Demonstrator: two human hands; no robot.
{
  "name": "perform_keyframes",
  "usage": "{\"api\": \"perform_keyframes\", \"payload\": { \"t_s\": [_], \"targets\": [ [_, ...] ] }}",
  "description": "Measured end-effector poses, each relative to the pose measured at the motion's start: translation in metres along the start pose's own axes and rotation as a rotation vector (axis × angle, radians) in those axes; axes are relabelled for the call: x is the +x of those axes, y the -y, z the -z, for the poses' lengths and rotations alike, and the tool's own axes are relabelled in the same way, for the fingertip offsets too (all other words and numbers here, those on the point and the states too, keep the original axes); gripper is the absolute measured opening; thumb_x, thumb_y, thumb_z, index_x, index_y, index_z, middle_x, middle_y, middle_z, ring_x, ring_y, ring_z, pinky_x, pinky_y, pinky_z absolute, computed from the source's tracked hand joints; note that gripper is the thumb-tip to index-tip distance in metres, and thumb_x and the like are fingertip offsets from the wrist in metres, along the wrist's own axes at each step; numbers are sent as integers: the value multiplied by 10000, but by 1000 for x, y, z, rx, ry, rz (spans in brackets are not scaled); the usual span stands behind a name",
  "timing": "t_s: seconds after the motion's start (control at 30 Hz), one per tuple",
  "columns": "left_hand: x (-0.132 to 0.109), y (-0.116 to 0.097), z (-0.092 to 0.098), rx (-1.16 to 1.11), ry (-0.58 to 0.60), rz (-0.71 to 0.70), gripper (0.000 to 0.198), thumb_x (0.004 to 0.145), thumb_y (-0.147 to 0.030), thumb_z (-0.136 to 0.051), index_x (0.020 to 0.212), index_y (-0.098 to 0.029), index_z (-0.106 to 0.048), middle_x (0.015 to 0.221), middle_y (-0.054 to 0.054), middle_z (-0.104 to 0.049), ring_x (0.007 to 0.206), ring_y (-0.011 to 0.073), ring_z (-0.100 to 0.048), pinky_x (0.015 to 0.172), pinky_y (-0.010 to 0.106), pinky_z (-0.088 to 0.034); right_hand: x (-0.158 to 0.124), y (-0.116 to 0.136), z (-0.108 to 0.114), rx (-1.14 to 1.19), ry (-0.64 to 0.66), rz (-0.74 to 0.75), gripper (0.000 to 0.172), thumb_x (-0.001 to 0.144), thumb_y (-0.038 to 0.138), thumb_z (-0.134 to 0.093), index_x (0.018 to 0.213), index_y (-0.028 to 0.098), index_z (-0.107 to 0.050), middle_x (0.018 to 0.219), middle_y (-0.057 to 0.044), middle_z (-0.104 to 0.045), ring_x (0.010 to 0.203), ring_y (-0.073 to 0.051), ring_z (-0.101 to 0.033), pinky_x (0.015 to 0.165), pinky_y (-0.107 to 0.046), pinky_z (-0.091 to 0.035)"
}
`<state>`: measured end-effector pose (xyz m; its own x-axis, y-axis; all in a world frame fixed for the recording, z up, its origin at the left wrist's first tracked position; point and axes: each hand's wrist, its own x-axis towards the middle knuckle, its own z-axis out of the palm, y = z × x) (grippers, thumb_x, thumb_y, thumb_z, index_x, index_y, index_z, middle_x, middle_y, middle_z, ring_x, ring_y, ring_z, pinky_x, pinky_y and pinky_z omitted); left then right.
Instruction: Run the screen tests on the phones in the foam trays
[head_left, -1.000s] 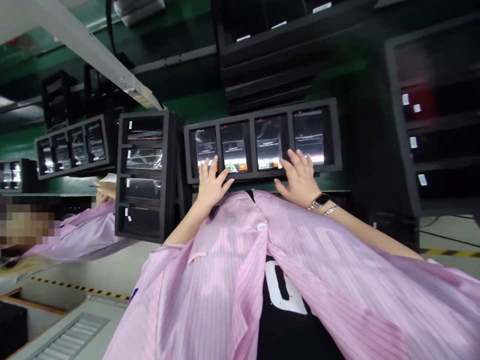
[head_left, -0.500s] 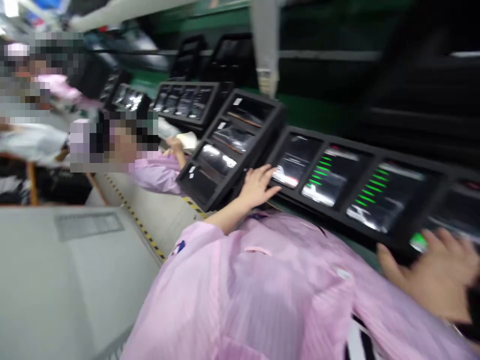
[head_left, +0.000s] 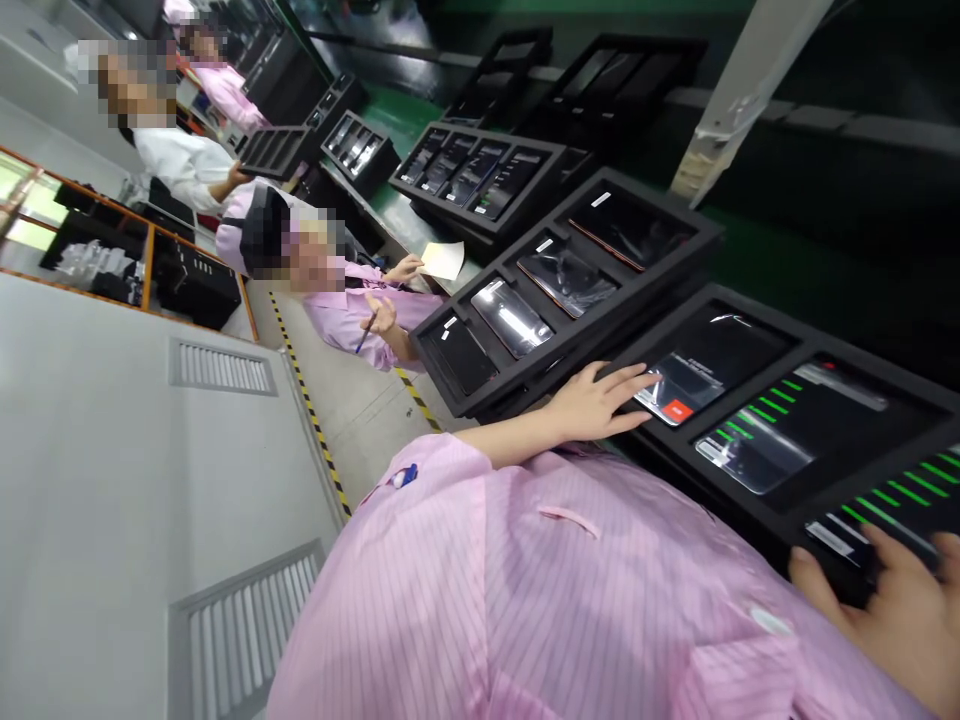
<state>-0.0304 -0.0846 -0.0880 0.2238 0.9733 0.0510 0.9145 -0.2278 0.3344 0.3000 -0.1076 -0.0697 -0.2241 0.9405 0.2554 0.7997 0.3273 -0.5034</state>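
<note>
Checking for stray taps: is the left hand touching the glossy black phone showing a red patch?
Cannot tell: in the head view the left hand overlaps the phone, hiding any contact or gap.

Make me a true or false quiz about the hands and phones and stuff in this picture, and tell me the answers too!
1. The left hand and right hand wear no gloves. True.
2. The left hand holds a pen. False: a co-worker's hand holds the pen; the left hand is at the edge of a phone.
3. That phone's screen shows a red patch. True.
4. The next phone to its right in the picture shows purple lines. False: the lines are green.
5. The floor stripe is pink and blue. False: the floor stripe is yellow and black.
</note>
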Motion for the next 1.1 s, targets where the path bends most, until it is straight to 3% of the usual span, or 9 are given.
{"api": "perform_keyframes", "payload": {
  "t_s": [0.1,0.23,0.47,0.57,0.7,0.87,1.0,1.1],
  "targets": [
    [1,-2,2,7,14,13,558,1045,-485,-439,1528,-208,-478,1552,101,-538,1424,213,-528,1248,469,-354,14,28,4,137,59,-14,746,823,554,-491,1547,604,-318,1636,-75,-332,1516,-422,-260,1180,-676,-249],
    [2,-3,3,-9,35,17,573,1029,-465,-490,1537,-199,-474,1550,100,-541,1419,234,-529,1250,471,-352,23,33,0,145,108,34,769,814,564,-524,1547,618,-298,1657,-28,-307,1522,-426,-245,1192,-690,-262],
    [3,-2,1,-59,76,13,526,1076,-451,-378,1536,-211,-462,1574,82,-516,1445,186,-502,1277,462,-290,29,21,-20,73,129,130,731,877,605,-481,1576,402,-420,1636,-115,-368,1517,-451,-285,1205,-673,-294],
    [4,0,-1,-68,60,14,527,1065,-437,-418,1532,-202,-475,1555,95,-534,1437,202,-514,1264,472,-322,37,26,-27,71,172,158,753,883,605,-493,1580,333,-416,1627,-145,-379,1511,-464,-291,1201,-697,-279],
    [7,6,-5,-116,37,-13,515,1053,-445,-444,1513,-222,-502,1517,86,-575,1422,220,-530,1240,485,-358,47,27,-48,32,114,221,753,898,578,-490,1576,264,-398,1590,-191,-420,1500,-456,-320,1202,-706,-263],
    [16,13,-9,-174,55,31,550,1040,-475,-459,1504,-180,-458,1530,150,-552,1420,263,-524,1251,539,-297,56,17,-65,-77,118,282,812,931,603,-539,1531,79,-380,1505,-290,-468,1487,-458,-323,1208,-690,-251],
    [24,20,-12,-196,-2,46,638,1025,-497,-463,1546,-155,-326,1523,182,-550,1409,277,-527,1250,546,-273,63,14,-68,-117,80,353,831,956,557,-556,1565,61,-283,1524,-273,-447,1505,-423,-284,1194,-704,-243],
    [21,20,-12,-192,-25,40,645,1014,-505,-477,1530,-150,-325,1500,179,-573,1393,286,-531,1241,550,-282,62,18,-67,-126,84,336,817,964,544,-550,1581,96,-255,1566,-258,-396,1522,-418,-251,1192,-714,-221]
  ]
}}
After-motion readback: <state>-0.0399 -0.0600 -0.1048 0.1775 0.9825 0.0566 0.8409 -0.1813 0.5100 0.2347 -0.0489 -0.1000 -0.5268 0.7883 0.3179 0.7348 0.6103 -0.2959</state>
